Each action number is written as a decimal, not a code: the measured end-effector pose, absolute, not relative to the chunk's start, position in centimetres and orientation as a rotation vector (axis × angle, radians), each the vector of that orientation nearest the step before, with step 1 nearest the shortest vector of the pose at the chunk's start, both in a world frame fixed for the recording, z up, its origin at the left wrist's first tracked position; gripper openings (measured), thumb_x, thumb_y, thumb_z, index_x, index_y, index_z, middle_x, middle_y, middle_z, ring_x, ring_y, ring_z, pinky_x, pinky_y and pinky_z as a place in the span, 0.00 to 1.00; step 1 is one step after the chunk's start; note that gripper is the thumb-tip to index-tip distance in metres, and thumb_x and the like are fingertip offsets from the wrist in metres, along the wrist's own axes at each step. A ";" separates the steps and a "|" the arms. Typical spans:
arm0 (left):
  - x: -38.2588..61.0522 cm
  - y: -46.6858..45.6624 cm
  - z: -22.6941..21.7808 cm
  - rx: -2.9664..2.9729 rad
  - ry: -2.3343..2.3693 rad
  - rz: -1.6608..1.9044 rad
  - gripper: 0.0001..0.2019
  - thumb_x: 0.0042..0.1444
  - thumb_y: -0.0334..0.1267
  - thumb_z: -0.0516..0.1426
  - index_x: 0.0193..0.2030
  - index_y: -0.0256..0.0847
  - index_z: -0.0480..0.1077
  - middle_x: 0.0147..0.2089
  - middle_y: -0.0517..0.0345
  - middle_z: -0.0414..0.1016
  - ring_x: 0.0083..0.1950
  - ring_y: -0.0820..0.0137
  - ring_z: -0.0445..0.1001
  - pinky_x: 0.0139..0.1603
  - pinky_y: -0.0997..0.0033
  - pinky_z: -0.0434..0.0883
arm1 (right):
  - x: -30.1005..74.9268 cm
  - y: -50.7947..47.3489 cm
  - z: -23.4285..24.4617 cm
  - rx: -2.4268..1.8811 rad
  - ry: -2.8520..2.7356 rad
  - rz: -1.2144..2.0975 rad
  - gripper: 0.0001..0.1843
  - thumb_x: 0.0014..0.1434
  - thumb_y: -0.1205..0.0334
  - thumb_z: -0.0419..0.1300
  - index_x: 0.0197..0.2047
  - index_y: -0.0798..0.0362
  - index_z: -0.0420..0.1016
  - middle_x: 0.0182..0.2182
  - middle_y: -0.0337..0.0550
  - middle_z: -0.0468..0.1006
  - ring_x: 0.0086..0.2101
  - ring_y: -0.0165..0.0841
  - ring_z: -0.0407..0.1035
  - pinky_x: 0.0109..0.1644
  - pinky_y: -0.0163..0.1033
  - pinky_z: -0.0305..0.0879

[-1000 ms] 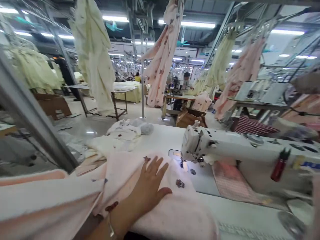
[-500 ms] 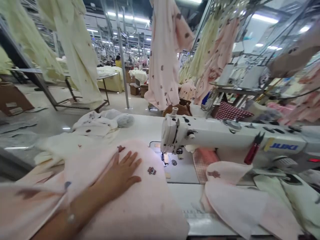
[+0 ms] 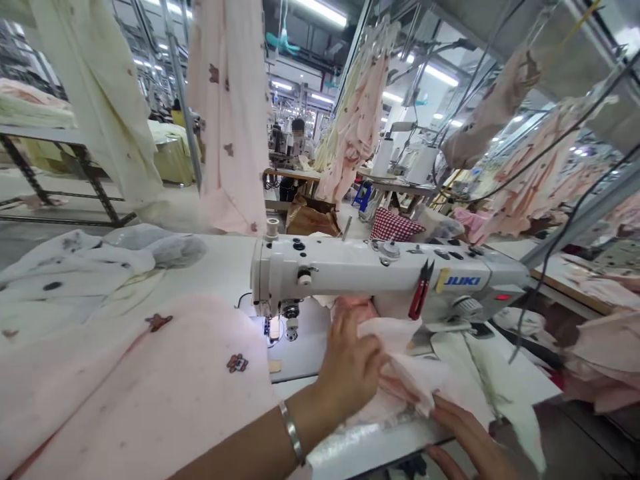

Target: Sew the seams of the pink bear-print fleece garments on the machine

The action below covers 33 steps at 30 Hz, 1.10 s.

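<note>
Pink cloth [image 3: 415, 375] front and centre, lying on the sewing table [image 3: 226, 267] before the arm of the white JUKI sewing machine [image 3: 350, 267], to the right of the presser foot [image 3: 267, 327]. Left hand [image 3: 350, 360], metal bracelet [image 3: 291, 432] at the wrist, comes over its upper left part with fingers bent; the tips are hidden in the cloth, so no telling whether they pinch it. Right hand [image 3: 463, 437] is at the near edge, forefinger against the fabric, thumb apart below; whether anything is nipped there can't be made out either.

Light stuff, by the look of it: soft, limp, folding easily, more likely fuzzy than slippery, and hardly fragile. Two edges held well apart would seem the best hold, since one corner alone would let it droop.

And its lie? Rumpled, but the long axis seems to slant from under the machine arm down toward the right hand's side. Leftward, beside the presser foot, spreads the bear-print panel [image 3: 200, 393], untouched by either hand.
</note>
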State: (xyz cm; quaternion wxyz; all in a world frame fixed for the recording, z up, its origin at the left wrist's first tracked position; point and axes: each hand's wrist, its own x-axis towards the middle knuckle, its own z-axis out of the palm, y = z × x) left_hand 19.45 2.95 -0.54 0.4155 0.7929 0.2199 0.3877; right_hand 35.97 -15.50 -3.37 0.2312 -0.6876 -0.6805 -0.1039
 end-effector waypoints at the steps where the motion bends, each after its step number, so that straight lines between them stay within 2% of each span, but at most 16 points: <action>1: 20.0 3.7 -0.2 1.806 0.613 0.948 0.01 0.48 0.32 0.59 0.27 0.39 0.72 0.50 0.48 0.67 0.55 0.56 0.62 0.56 0.53 0.58 | 36.6 -15.3 -3.8 -1.876 -1.882 -0.338 0.19 0.57 0.53 0.57 0.51 0.48 0.69 0.46 0.46 0.76 0.45 0.39 0.72 0.46 0.39 0.71; 3: 20.7 5.2 0.2 1.562 0.677 0.874 0.04 0.47 0.33 0.59 0.24 0.39 0.69 0.38 0.53 0.71 0.46 0.61 0.68 0.49 0.60 0.65 | 37.2 -14.8 -4.1 -1.862 -1.890 -0.429 0.23 0.58 0.53 0.55 0.56 0.50 0.64 0.49 0.47 0.74 0.47 0.40 0.70 0.47 0.41 0.71; 5: 20.4 6.6 -0.1 1.431 0.786 0.853 0.07 0.52 0.38 0.56 0.26 0.39 0.67 0.31 0.56 0.69 0.37 0.65 0.70 0.39 0.66 0.68 | 37.0 -14.4 -3.7 -1.866 -1.823 -0.504 0.22 0.60 0.55 0.53 0.57 0.51 0.62 0.50 0.50 0.72 0.49 0.41 0.69 0.48 0.44 0.70; 8: 18.3 7.4 -1.2 1.224 0.989 0.798 0.11 0.58 0.45 0.48 0.34 0.40 0.62 0.29 0.58 0.67 0.29 0.69 0.69 0.27 0.71 0.67 | 34.6 -13.5 -3.0 -1.783 -1.772 -0.553 0.18 0.60 0.60 0.54 0.54 0.50 0.65 0.48 0.50 0.71 0.48 0.41 0.68 0.48 0.45 0.69; 10: 16.4 7.0 -1.8 1.166 1.060 0.715 0.10 0.60 0.45 0.46 0.35 0.40 0.58 0.28 0.60 0.66 0.25 0.71 0.68 0.22 0.73 0.66 | 32.3 -12.5 -3.1 -1.649 -1.908 -0.546 0.20 0.57 0.59 0.58 0.53 0.49 0.65 0.49 0.50 0.70 0.48 0.41 0.67 0.47 0.44 0.68; 12: 14.9 6.1 -2.0 1.184 1.090 0.636 0.08 0.61 0.42 0.44 0.35 0.41 0.55 0.28 0.60 0.66 0.25 0.72 0.69 0.22 0.75 0.67 | 30.5 -11.0 -3.6 -1.541 -2.049 -0.522 0.21 0.56 0.59 0.58 0.53 0.50 0.66 0.50 0.52 0.69 0.49 0.42 0.66 0.46 0.44 0.68; 13: 14.3 5.6 -2.0 1.217 1.099 0.600 0.08 0.62 0.41 0.43 0.35 0.41 0.55 0.29 0.59 0.67 0.25 0.73 0.69 0.23 0.75 0.68 | 30.2 -10.2 -3.7 -1.510 -2.077 -0.508 0.16 0.57 0.62 0.56 0.50 0.51 0.68 0.48 0.51 0.71 0.47 0.40 0.67 0.44 0.42 0.68; 14: 13.8 5.1 -1.9 1.265 1.108 0.564 0.08 0.63 0.40 0.41 0.35 0.41 0.54 0.29 0.59 0.67 0.25 0.73 0.70 0.24 0.75 0.68 | 30.3 -9.6 -3.7 -1.487 -2.082 -0.500 0.12 0.58 0.66 0.53 0.45 0.51 0.70 0.44 0.49 0.73 0.43 0.37 0.68 0.41 0.40 0.67; 16: 13.0 4.4 -1.4 1.401 1.127 0.485 0.08 0.63 0.37 0.39 0.36 0.41 0.55 0.27 0.59 0.67 0.24 0.72 0.70 0.24 0.73 0.69 | 31.6 -8.9 -3.0 -1.465 -2.062 -0.494 0.13 0.56 0.75 0.48 0.33 0.51 0.70 0.32 0.43 0.74 0.34 0.32 0.68 0.37 0.38 0.64; 19: 11.9 4.2 -0.2 1.708 1.130 0.376 0.04 0.59 0.32 0.47 0.38 0.39 0.61 0.25 0.58 0.68 0.27 0.65 0.72 0.30 0.64 0.70 | 34.7 -9.8 0.1 -1.555 -2.109 -0.473 0.14 0.49 0.77 0.50 0.27 0.49 0.69 0.25 0.39 0.74 0.30 0.34 0.67 0.34 0.39 0.61; 22: 12.0 4.7 0.9 2.034 1.121 0.390 0.16 0.53 0.25 0.50 0.48 0.38 0.63 0.43 0.46 0.70 0.46 0.55 0.71 0.48 0.52 0.64 | 36.1 -11.5 3.5 -1.670 -2.379 -0.147 0.21 0.42 0.78 0.51 0.34 0.44 0.71 0.30 0.34 0.77 0.32 0.32 0.71 0.33 0.36 0.64; 23: 12.4 5.0 1.1 2.127 1.110 0.408 0.19 0.53 0.23 0.49 0.52 0.38 0.62 0.49 0.44 0.67 0.51 0.54 0.67 0.53 0.50 0.60 | 35.9 -11.7 4.3 -1.686 -2.428 -0.022 0.23 0.44 0.78 0.52 0.39 0.43 0.71 0.33 0.34 0.78 0.34 0.31 0.72 0.36 0.34 0.66; 25: 13.8 5.6 1.3 2.277 1.056 0.416 0.20 0.54 0.24 0.48 0.54 0.39 0.62 0.54 0.44 0.64 0.57 0.54 0.62 0.57 0.50 0.55 | 35.3 -11.3 5.0 -1.719 -2.379 0.131 0.17 0.53 0.72 0.53 0.44 0.44 0.70 0.37 0.37 0.77 0.38 0.31 0.72 0.40 0.32 0.68; 28: 16.0 6.4 0.9 2.413 0.969 0.360 0.12 0.54 0.32 0.54 0.46 0.39 0.69 0.48 0.47 0.70 0.54 0.55 0.65 0.56 0.54 0.58 | 34.6 -9.0 3.9 -1.866 -2.170 0.169 0.13 0.61 0.64 0.48 0.44 0.48 0.71 0.38 0.43 0.76 0.41 0.32 0.71 0.44 0.36 0.67; 30: 16.7 6.8 0.3 2.449 0.956 0.330 0.09 0.54 0.36 0.56 0.42 0.39 0.71 0.43 0.51 0.73 0.48 0.58 0.70 0.51 0.60 0.64 | 34.8 -7.2 2.6 -1.964 -2.092 0.164 0.13 0.61 0.63 0.49 0.45 0.50 0.72 0.41 0.45 0.75 0.42 0.35 0.70 0.46 0.40 0.67; 33: 16.7 7.3 -0.3 2.473 0.982 0.371 0.08 0.57 0.36 0.54 0.42 0.40 0.70 0.41 0.54 0.74 0.43 0.63 0.73 0.43 0.69 0.68 | 36.0 -5.7 0.9 -2.065 -2.028 0.155 0.12 0.57 0.59 0.55 0.44 0.50 0.73 0.39 0.46 0.76 0.39 0.38 0.72 0.43 0.43 0.68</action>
